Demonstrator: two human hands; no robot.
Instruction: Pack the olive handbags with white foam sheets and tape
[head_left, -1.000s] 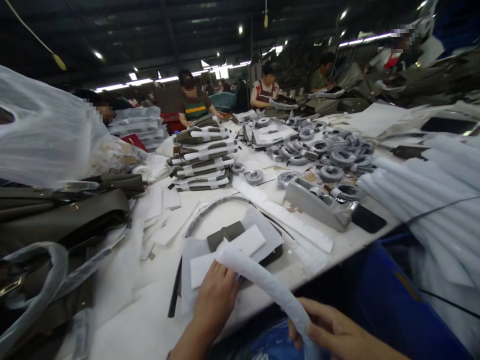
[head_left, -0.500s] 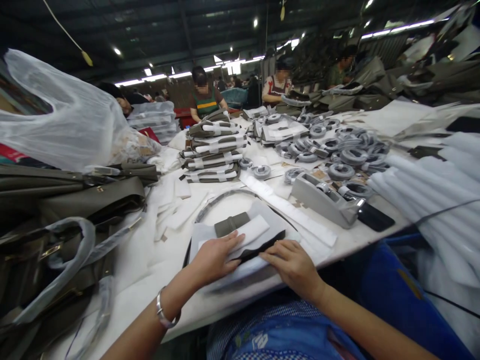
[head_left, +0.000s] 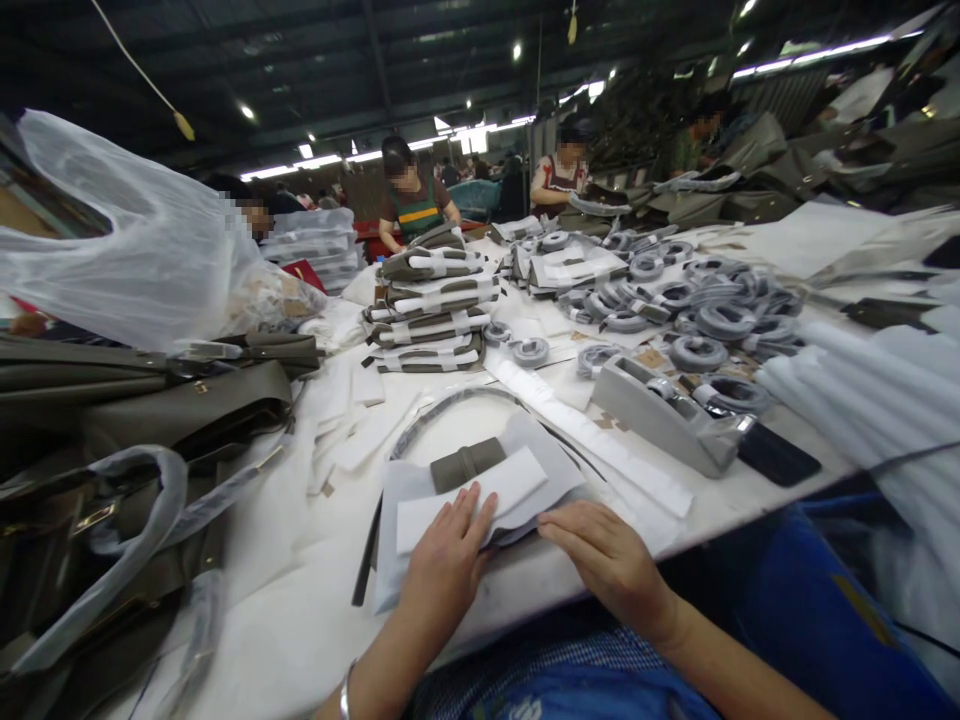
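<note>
On the table in front of me lies a folded olive-grey bag piece [head_left: 469, 462], partly covered by a thin white sheet [head_left: 551, 458] and a white foam strip [head_left: 480, 495]. My left hand [head_left: 450, 550] rests flat on the strip, fingers stretched out. At the sheet's right front edge, my right hand [head_left: 611, 560] has its fingers pressed together on the edge; its thumb is partly hidden. A wrapped handle [head_left: 442, 405] curves behind the piece, and a dark strap end [head_left: 367, 550] sticks out at the left.
Stacked wrapped bag pieces [head_left: 431, 325] stand beyond, with coiled grey straps [head_left: 697, 352] and a tape dispenser [head_left: 660, 415] to the right. Olive bags [head_left: 187, 405] crowd the left. A blue bin [head_left: 832, 600] sits below the table's right edge. Co-workers [head_left: 416, 200] work across the table.
The white sheet now folds over the dark front edge that showed before. My left hand has shifted toward me and flattened on the foam strip; my right hand has moved slightly right and down.
</note>
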